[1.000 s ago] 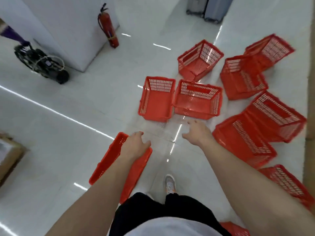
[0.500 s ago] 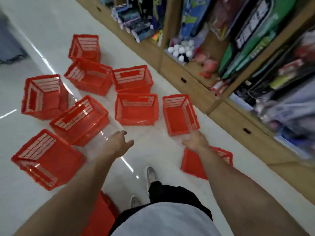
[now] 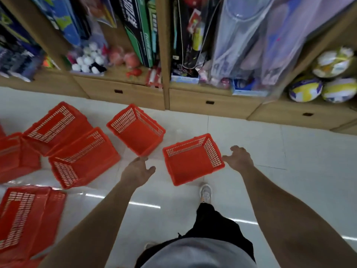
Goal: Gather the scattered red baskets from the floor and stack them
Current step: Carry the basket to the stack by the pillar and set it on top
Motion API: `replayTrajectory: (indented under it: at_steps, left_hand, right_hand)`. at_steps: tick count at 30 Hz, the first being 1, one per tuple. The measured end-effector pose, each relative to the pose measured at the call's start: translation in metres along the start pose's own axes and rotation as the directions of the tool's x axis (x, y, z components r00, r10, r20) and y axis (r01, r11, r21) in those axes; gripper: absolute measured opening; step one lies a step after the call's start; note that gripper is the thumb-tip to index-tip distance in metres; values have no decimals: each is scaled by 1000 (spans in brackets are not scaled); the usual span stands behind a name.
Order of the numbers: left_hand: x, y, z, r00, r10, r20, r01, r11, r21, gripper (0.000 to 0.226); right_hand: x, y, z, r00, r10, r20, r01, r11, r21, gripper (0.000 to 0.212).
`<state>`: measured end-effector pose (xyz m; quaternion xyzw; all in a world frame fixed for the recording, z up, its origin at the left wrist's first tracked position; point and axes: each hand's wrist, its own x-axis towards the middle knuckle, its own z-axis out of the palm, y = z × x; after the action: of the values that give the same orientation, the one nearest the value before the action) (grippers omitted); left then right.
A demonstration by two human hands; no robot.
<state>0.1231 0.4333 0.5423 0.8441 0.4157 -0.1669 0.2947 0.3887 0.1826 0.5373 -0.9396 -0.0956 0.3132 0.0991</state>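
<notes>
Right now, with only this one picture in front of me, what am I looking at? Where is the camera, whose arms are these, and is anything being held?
There is no machine here. A person wears a wide-angle camera on the head, so this single view looks forward and down along their own bare arms. The left hand and right hand are both open and hold nothing. They reach out on either side of the nearest red basket, which sits opening-up on the white floor. I cannot tell whether the right hand touches its corner. More red baskets lie scattered to the left. Behind them stand wooden shelves with toys and balls.
</notes>
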Motion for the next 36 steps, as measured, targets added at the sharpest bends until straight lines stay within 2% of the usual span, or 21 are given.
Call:
replayTrajectory:
  at_steps: [7,12,16,21,24,26,28,30,33,36]
  left_hand:
    - [117,71,56,977,-184,108,183,983,13,67]
    - [202,101,109,961,-275,20,275,949,-153,60]
    - [274,83,172,928,-372,36,372,909,-189,62]
    - [361,29,282,862,-489,137,506,849,-152,82]
    - [407,-8,349,819,-561,117,573,798,-188,93]
    - [430,-30,389,789,-607,94,611,758,-230,91]
    - [444,-43,421,789,-609,82,605,747,-276,78]
    - [448,-53,446,818,-573,52,556,765,-326,63]
    - [446,-63,467,853,-522,8,487,791,-371,60]
    - [437,-66,464,854,-521,-8,472,779,-413,56]
  right_hand:
    - [151,53,-25,993,58,106,-62,997,36,71]
    - [263,65,1,982,54,181,-65,996,54,71]
    - [357,69,57,983,29,181,-42,997,69,69]
    - [459,90,162,989,26,144,-43,993,112,68]
    - [502,115,235,988,51,146,-63,995,80,75]
    - [524,135,279,989,73,131,-78,996,33,75]
    - [538,153,313,990,77,120,-78,997,10,66]
    - [546,162,338,991,67,115,-74,996,57,52]
    - [554,167,358,992,116,44,-121,983,135,40]
    - [552,165,356,992,125,-31,-118,979,164,36]
